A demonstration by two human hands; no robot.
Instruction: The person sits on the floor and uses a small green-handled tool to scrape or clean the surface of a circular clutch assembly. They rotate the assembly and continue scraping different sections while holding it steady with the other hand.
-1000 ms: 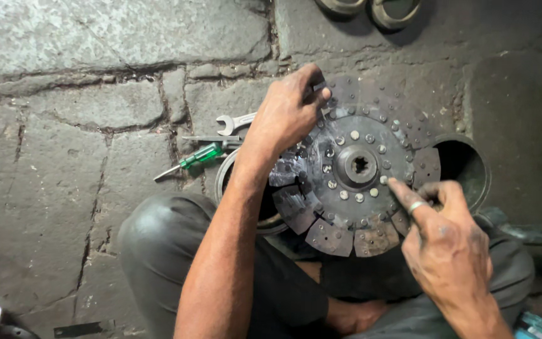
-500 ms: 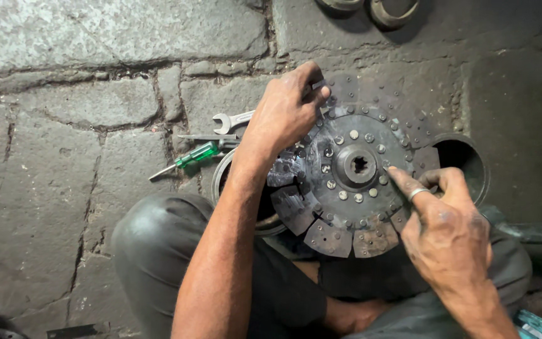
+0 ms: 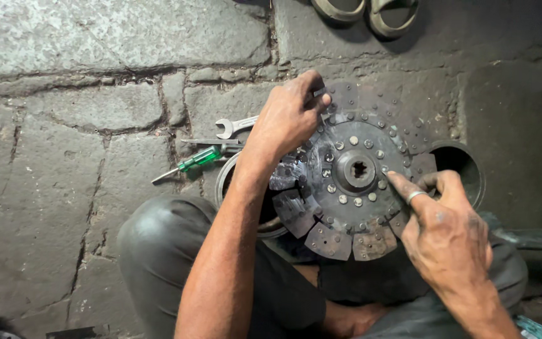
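With the left hand gripping the disc at its upper rim, the unclenched right hand should keep its forefinger pressing the centre plate firmly.

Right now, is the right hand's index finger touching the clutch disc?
Touching. The head view shows the right hand with its index fingertip pressed on the clutch disc beside the splined hub, with no gap visible.

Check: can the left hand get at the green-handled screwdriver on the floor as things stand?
Probably yes. The left hand rests on the clutch disc's upper-left edge; the screwdriver lies just left of that forearm on bare stone, with only a wrench nearby and nothing covering it.
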